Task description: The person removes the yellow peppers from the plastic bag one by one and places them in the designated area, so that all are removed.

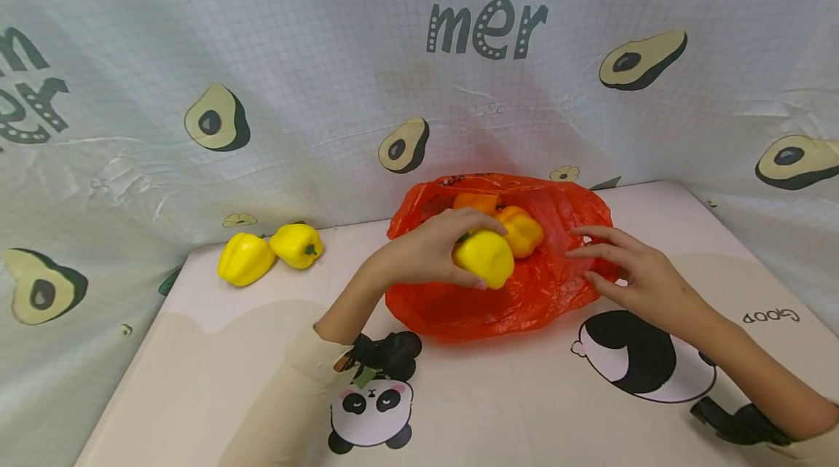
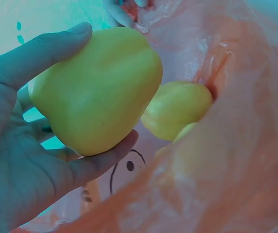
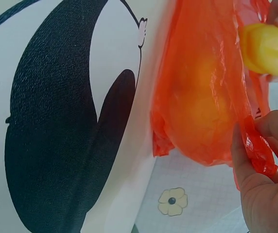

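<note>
My left hand (image 1: 435, 248) grips a yellow bell pepper (image 1: 486, 258) above the mouth of a red plastic bag (image 1: 459, 318). In the left wrist view, the thumb lies on one side of this pepper (image 2: 100, 87) and fingers on the other. Inside the bag sit a yellow-orange bell pepper (image 1: 522, 232) and an orange piece (image 1: 477, 201) partly hidden behind the left hand. At the bag's right side, my right hand (image 1: 645, 277) pinches the rim. The right wrist view shows the red film (image 3: 258, 150) between that hand's thumb and fingers.
Two yellow bell peppers, one (image 1: 246, 259) larger-looking and one (image 1: 297, 245) with its stem end showing, lie side by side at the table's back left. Behind the table (image 1: 197, 379) hangs a curtain (image 1: 314, 88) printed with avocados. Pandas are printed on the table cover.
</note>
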{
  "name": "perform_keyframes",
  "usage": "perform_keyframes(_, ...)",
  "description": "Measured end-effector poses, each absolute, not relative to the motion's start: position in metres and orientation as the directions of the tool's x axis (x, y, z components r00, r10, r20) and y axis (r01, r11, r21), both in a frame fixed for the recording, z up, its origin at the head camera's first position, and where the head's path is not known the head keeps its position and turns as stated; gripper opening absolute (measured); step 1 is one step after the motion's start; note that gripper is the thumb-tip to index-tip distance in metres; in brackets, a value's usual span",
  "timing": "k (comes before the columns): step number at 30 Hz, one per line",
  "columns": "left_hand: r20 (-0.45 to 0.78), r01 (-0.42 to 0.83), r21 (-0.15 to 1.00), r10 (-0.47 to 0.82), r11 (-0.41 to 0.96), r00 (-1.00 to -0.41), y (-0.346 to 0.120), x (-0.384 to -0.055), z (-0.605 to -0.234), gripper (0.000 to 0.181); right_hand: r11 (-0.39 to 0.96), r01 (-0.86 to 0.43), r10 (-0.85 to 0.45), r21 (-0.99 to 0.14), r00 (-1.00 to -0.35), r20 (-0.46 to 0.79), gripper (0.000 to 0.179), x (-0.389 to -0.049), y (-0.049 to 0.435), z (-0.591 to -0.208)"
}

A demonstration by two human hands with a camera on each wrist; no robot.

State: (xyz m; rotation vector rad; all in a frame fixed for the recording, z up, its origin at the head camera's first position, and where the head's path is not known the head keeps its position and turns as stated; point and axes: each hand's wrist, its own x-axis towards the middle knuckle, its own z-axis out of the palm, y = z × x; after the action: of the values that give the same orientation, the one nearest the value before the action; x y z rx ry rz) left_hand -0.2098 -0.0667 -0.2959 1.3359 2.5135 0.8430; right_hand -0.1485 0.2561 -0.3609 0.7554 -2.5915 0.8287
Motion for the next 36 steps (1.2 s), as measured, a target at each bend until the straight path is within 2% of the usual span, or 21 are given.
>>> perform_keyframes(13, 0.156, 0.693, 0.603, 0.793, 0.396, -0.589, -0.074, -0.193, -0.299, 0.062, 0.694, -0.580, -0.393, -0.426, -0.802, 0.450, 0.043, -0.149, 0.256, -0.361)
perform_keyframes(30, 0.269, 0.660, 0.653, 0.702, 0.370, -0.660, -0.089, -0.174, -0.294, 0.064, 0.696, -0.528, -0.352, -0.487, -0.842, 0.410, 0.068, -0.147, 0.257, -0.358)
perform_keyframes(36, 0.336, 0.664, 0.657, 0.650, 0.357, -0.682, -0.098, -0.171, -0.296, 0.066, 0.697, -0.525, -0.346, -0.489, -0.843, 0.411, 0.070, -0.148, 0.257, -0.359)
